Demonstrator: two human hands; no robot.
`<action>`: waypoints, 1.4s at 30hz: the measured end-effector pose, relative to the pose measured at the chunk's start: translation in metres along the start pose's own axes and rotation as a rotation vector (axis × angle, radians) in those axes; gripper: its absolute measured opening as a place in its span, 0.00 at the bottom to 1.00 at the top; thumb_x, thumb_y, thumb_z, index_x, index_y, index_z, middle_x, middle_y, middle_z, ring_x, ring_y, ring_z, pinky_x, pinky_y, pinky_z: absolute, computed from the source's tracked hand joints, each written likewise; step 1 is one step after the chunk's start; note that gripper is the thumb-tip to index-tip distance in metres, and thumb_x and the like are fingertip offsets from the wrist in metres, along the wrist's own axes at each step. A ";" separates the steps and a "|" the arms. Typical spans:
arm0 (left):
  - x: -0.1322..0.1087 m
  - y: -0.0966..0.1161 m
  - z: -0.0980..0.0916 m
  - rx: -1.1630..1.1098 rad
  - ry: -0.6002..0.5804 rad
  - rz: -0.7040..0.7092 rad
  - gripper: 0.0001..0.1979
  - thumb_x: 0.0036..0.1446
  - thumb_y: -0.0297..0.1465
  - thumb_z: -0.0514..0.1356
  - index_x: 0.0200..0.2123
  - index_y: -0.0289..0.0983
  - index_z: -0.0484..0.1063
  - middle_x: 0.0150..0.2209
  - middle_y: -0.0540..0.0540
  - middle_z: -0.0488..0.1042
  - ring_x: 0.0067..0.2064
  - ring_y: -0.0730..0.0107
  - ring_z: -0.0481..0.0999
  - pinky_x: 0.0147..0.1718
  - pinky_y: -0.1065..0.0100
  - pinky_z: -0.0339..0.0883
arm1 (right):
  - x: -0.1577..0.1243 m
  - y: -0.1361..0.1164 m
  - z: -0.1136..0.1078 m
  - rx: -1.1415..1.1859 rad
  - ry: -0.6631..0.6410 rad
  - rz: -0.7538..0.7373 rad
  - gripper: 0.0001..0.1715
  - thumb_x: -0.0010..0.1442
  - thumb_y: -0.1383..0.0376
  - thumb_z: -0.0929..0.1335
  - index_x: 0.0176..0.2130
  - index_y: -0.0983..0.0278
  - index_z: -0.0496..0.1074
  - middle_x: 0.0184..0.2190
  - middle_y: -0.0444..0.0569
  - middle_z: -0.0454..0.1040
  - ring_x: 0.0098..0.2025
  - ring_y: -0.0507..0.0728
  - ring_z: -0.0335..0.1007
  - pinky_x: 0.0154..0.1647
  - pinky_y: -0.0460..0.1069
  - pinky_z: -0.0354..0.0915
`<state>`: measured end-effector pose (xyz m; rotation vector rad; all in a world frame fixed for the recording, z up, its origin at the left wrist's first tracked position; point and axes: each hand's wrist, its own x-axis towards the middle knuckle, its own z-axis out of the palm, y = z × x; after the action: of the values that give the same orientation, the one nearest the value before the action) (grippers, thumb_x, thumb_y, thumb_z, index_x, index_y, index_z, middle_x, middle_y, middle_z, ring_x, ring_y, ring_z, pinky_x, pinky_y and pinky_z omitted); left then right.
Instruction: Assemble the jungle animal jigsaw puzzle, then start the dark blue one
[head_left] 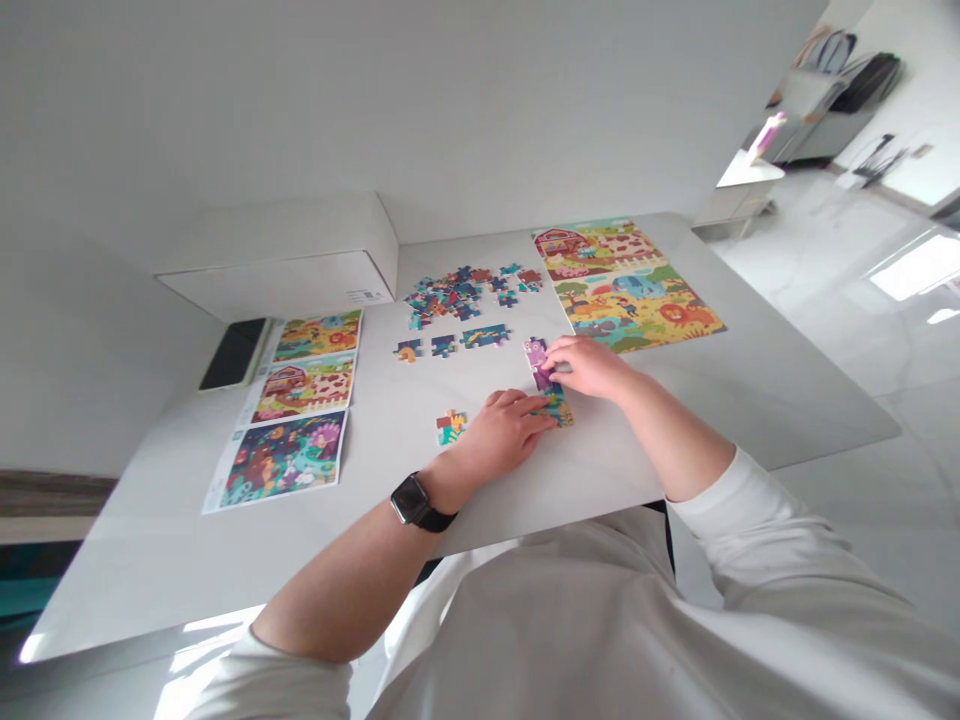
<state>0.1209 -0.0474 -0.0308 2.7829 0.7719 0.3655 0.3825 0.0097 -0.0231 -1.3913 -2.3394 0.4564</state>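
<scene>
My left hand (504,434), with a black watch (411,500) on its wrist, rests on the table with closed fingertips on a teal and yellow puzzle piece (559,410). Above it, my right hand (589,366) pinches the right edge of a purple puzzle piece (541,378). These pieces form a short upright strip with a lighter purple piece (535,350) at its top. Just left of my left hand lies a loose brown and teal piece (451,427). Fingers partly cover the strip, so its joints are hard to make out.
A heap of loose puzzle pieces (450,292) lies farther back, above a joined strip (486,336) and two separate pieces. Two finished puzzles (630,290) lie at the right. At the left are a picture sheet (289,400), a phone (236,354) and a white box (285,280).
</scene>
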 end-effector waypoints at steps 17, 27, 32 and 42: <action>-0.036 -0.061 -0.068 -0.149 0.268 -0.334 0.13 0.72 0.36 0.62 0.54 0.40 0.82 0.53 0.41 0.83 0.51 0.59 0.82 0.56 0.58 0.74 | -0.001 0.006 -0.004 0.005 0.100 -0.034 0.10 0.66 0.67 0.74 0.47 0.57 0.86 0.50 0.53 0.84 0.54 0.65 0.81 0.62 0.60 0.73; -0.051 -0.074 -0.070 -0.147 -0.197 -0.487 0.12 0.59 0.34 0.70 0.46 0.42 0.82 0.45 0.47 0.84 0.44 0.63 0.83 0.42 0.67 0.71 | -0.003 0.011 0.003 -0.005 0.017 -0.053 0.17 0.62 0.60 0.79 0.51 0.55 0.86 0.53 0.53 0.83 0.55 0.67 0.81 0.63 0.62 0.74; -0.051 -0.072 -0.075 -0.166 -0.272 -0.505 0.10 0.57 0.34 0.71 0.43 0.41 0.82 0.43 0.47 0.84 0.43 0.63 0.83 0.41 0.67 0.70 | -0.003 0.014 0.006 -0.023 -0.020 -0.035 0.21 0.60 0.60 0.81 0.53 0.54 0.85 0.55 0.54 0.82 0.57 0.68 0.80 0.63 0.63 0.74; -0.055 -0.076 -0.081 -0.090 -0.096 -0.498 0.10 0.63 0.39 0.66 0.44 0.42 0.81 0.44 0.45 0.82 0.43 0.60 0.81 0.43 0.63 0.71 | -0.002 0.011 0.003 -0.006 0.105 -0.030 0.12 0.65 0.59 0.77 0.49 0.56 0.85 0.51 0.53 0.82 0.54 0.65 0.81 0.62 0.61 0.74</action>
<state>0.0150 -0.0003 0.0143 2.3928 1.3371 0.1654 0.3903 0.0130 -0.0311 -1.3469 -2.2757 0.3590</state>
